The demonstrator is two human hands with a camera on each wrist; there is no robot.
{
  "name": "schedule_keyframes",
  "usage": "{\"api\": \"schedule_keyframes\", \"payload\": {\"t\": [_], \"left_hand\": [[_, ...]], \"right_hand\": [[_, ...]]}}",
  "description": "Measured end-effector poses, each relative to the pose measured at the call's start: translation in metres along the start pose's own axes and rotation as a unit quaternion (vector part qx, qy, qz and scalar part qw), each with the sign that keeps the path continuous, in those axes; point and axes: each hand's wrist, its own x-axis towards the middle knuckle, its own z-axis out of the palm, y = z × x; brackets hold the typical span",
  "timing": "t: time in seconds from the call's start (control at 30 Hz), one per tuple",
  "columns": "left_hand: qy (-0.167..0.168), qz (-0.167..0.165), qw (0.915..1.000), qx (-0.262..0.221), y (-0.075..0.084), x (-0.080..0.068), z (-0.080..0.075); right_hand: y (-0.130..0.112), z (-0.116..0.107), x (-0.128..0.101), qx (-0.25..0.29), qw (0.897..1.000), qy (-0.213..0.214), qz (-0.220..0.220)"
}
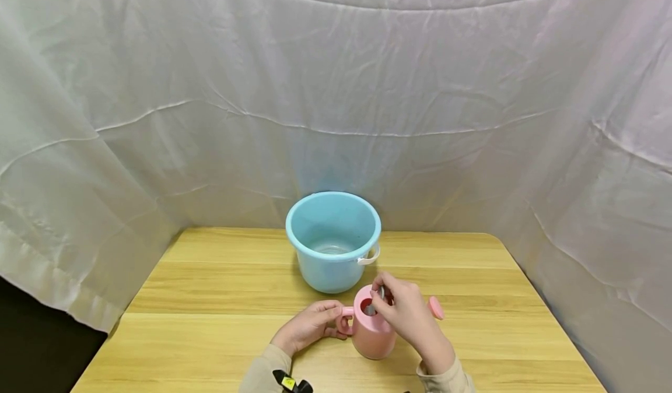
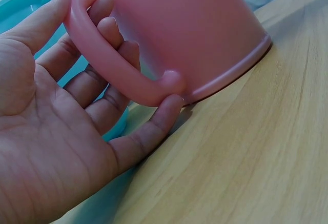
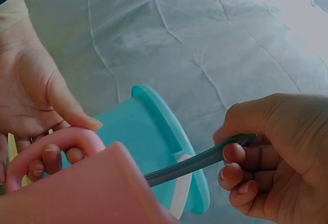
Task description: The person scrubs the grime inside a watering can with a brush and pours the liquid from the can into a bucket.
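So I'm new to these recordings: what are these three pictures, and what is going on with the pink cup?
One person wears three cameras: one on the head looking down, one on each wrist. On the wooden table stands a pink cup, a blue bucket behind it and a small pink lid to its right. The left hand has its fingers through the cup's handle, steadying it. The right hand pinches a thin spoon-like stick that reaches into the cup's opening.

The spoon's (image 3: 197, 161) lower end is hidden inside the pink cup (image 1: 370, 330), its contents unseen
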Motion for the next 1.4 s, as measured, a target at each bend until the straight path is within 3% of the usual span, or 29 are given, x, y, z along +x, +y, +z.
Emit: {"api": "schedule_keyframes", "payload": {"t": [0.17,0.4,0.53,0.8,1.1,1.4], "left_hand": [[0.0,0.0,1.0,0.001,0.0008,0.0,0.0003],[-0.002,0.0,1.0,-0.001,0.0017,-0.0005,0.001],[-0.004,0.001,1.0,-0.002,0.0013,-0.0007,0.0009],[-0.012,0.012,0.9999,-0.003,-0.0003,-0.0002,-0.0002],[-0.003,0.006,1.0,-0.003,0.001,-0.0006,0.0012],[-0.001,0.001,1.0,-0.001,0.0019,-0.0011,0.0013]], "right_hand": [[-0.0019,-0.0018,-0.0002,0.007,1.0,0.011,-0.025],[-0.0031,-0.0035,0.0,0.013,1.0,0.002,-0.025],[-0.003,-0.0031,0.0002,0.017,1.0,-0.018,-0.009],[-0.002,-0.0005,0.001,0.026,0.994,-0.098,0.048],[0.0038,0.0054,0.0012,-0.012,0.991,-0.1,0.085],[0.0051,0.0058,0.0017,-0.034,0.99,-0.095,0.093]]}}
